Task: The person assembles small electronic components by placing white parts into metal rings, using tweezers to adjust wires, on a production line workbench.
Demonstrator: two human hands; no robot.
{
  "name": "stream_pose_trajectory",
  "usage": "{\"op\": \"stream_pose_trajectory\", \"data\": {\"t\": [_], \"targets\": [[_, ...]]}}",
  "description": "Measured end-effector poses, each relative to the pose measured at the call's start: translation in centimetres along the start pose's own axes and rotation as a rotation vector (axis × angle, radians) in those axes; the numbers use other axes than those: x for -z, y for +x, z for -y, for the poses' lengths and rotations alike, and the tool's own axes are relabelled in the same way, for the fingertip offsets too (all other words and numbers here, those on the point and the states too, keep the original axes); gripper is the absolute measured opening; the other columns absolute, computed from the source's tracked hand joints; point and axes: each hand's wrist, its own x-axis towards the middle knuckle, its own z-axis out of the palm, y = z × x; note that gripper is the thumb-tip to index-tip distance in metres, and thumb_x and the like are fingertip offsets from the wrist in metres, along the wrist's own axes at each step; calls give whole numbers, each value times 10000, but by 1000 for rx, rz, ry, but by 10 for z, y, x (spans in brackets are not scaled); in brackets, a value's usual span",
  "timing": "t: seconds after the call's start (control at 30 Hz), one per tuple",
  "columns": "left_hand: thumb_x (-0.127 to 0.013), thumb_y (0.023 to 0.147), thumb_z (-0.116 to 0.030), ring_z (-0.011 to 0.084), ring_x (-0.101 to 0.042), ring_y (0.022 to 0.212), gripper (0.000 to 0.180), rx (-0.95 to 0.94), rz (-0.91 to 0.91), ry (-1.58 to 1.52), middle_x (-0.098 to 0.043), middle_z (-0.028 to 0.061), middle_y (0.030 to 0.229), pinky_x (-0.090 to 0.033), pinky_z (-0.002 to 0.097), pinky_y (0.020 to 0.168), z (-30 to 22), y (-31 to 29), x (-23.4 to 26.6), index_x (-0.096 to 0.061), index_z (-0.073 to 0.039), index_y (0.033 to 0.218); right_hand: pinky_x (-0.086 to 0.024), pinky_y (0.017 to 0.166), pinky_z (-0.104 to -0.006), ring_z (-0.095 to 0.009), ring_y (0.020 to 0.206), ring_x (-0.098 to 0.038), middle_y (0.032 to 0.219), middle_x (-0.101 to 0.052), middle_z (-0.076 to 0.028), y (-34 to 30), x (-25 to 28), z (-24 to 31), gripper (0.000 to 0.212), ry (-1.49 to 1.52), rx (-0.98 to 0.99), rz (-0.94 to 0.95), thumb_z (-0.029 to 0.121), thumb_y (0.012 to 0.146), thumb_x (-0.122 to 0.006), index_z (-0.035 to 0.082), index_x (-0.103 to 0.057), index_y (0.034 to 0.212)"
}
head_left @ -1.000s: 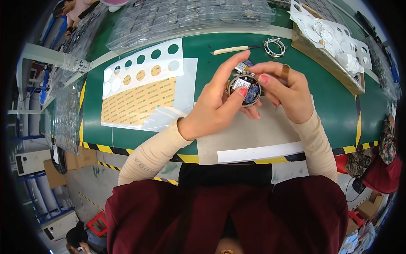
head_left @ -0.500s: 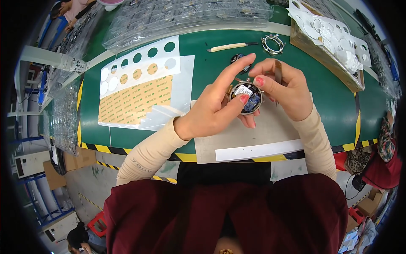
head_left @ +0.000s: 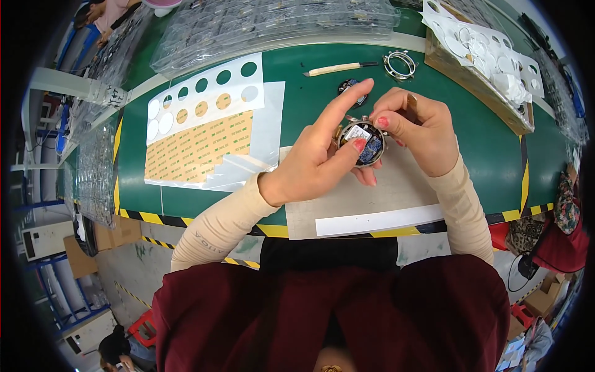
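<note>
My left hand holds a round silver watch case, its thumb pressing on the inside. A blue circuit board and a white-labelled block show in the case. At the case's upper right edge, my right hand has its thumb and forefinger pinched together. Tucked among its fingers is a slim brownish metal tool that looks like tweezers; its lower part is hidden. Whatever the fingertips grip is too small to make out. Just beyond lies a second dark round watch module, partly behind my left forefinger.
On the green table lie a pale-handled knife and an empty silver case ring. Sheets of round stickers are at left. A box of scraps stands right, clear trays behind. A grey mat carries a white strip.
My right hand's fingers have curled in further, and the slim tool has tilted, showing less of its length. The watch case has barely shifted in my left hand.
</note>
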Motion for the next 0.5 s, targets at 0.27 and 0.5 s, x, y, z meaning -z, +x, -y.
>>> {"op": "stream_pose_trajectory", "data": {"t": [0.27,0.5], "targets": [[-307,851,19,245,-623,690,605,-15,-65,-62,-571,185,873,-533,337,624,-2,1,-1,-37,-99,1380,-355,478,-168,-17,582,-458,730,-593,2,0,-3,-1,123,5,-30,-91,105,808,-607,-5,-611,864],[-323,880,-14,250,-623,699,580,-63,-151,-71,-561,192,898,-538,347,649,1,3,2,-44,-102,1380,-358,474,-156,-23,584,-490,776,-596,-7,-3,-14,0,175,3,-7,-91,37,812,-578,-5,-597,981]]}}
